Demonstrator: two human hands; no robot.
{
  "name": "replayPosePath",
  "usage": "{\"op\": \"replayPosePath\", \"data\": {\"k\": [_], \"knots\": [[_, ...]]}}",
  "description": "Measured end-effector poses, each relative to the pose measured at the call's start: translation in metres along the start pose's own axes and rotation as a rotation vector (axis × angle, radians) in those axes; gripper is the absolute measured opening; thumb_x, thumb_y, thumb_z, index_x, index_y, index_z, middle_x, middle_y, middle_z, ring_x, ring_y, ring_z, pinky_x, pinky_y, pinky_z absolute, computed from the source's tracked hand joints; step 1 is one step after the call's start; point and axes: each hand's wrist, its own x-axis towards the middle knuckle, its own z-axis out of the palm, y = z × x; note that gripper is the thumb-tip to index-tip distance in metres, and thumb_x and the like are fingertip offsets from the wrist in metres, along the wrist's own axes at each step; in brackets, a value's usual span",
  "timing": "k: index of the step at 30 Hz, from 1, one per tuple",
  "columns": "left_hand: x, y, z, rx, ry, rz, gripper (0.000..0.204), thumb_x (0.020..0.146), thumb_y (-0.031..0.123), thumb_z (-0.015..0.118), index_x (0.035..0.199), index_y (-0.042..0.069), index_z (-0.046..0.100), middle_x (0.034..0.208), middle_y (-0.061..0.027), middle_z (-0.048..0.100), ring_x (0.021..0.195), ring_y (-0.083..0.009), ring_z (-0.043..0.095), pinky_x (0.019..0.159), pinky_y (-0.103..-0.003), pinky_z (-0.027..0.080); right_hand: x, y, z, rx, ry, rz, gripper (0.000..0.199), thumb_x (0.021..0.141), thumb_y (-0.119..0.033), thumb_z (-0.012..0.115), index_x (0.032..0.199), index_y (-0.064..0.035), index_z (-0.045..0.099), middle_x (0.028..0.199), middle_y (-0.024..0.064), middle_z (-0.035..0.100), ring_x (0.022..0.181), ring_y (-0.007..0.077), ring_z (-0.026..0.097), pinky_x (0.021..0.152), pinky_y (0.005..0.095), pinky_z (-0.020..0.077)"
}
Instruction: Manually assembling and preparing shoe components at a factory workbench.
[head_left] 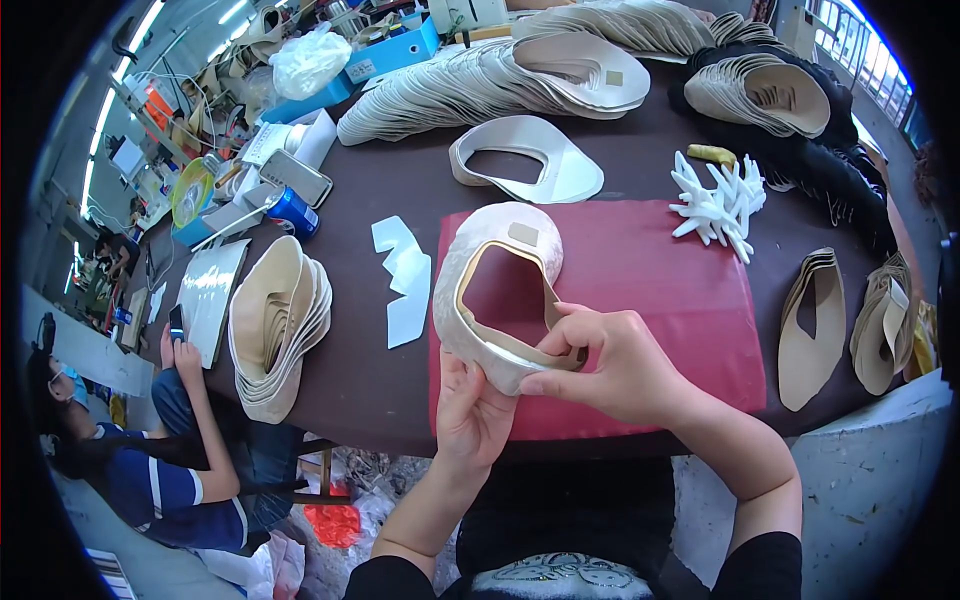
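Cream shoe upper (456, 275) | mottled loop, tan lining (484, 332), square patch (522, 233) | left hand (472, 412), right hand (622, 365) pinching it

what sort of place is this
Probably a shoe-making workshop: there's a long row of nested pale pieces shaped like shoe uppers, and a similar cream piece held over a red mat.

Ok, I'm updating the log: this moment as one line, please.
left hand: holding beige shoe upper | right hand: gripping its near edge | beneath: red mat | left of mat: white piece
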Motion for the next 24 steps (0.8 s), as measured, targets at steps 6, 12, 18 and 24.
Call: {"op": "replayPosePath", "data": {"k": [6, 12, 18, 24], "knots": [[-0.016, 0.001, 0.001, 0.044, 0.121, -0.044, 0.049, 0.105, 0.019, 0.038, 0.153, 0.014, 0.024, 0.146, -0.0109, 0.045, 0.128, -0.0232, 0.053, 0.105, -0.037, 0.048, -0.013, 0.005, 0.008, -0.296, 0.103, -0.268, 0.011, 0.075, -0.003, 0.078, 0.083, -0.0026, 0.071, 0.071, 0.0031, 0.063, 0.066, 0.0153, 0.055, 0.11, 0.0456, 0.0402], [-0.017, 0.014, -0.01, -0.08, 0.189, -0.068, 0.044, 0.103, 0.018, 0.045, 0.146, 0.009, 0.034, 0.137, -0.0124, 0.05, 0.119, -0.0195, 0.055, 0.102, -0.035, 0.044, -0.052, 0.031, 0.035, -0.719, 0.114, -0.42, 0.014, 0.077, -0.005, 0.075, 0.09, -0.0045, 0.07, 0.079, 0.0039, 0.062, 0.068, 0.017, 0.055, 0.107, 0.0498, 0.0388], [-0.014, 0.004, 0.005, 0.317, 0.325, 0.068, 0.045, 0.104, 0.028, 0.042, 0.143, 0.005, 0.038, 0.107, -0.0092, 0.06, 0.103, -0.0192, 0.059, 0.1, -0.035, 0.045, -0.076, 0.048, 0.052, -1.176, 0.153, -0.537, 0.018, 0.079, -0.008, 0.071, 0.097, -0.0067, 0.069, 0.088, 0.0044, 0.062, 0.07, 0.0185, 0.056, 0.104, 0.0541, 0.0363], [-0.009, -0.009, -0.004, 0.218, 0.354, -0.027, 0.034, 0.104, 0.022, 0.039, 0.133, 0.006, 0.044, 0.101, -0.0094, 0.06, 0.102, -0.0192, 0.057, 0.097, -0.034, 0.043, -0.07, 0.054, 0.056, -1.167, 0.105, -0.313, 0.022, 0.078, -0.009, 0.07, 0.1, -0.0074, 0.069, 0.088, 0.0023, 0.057, 0.071, 0.0174, 0.054, 0.1, 0.0496, 0.034]]}}
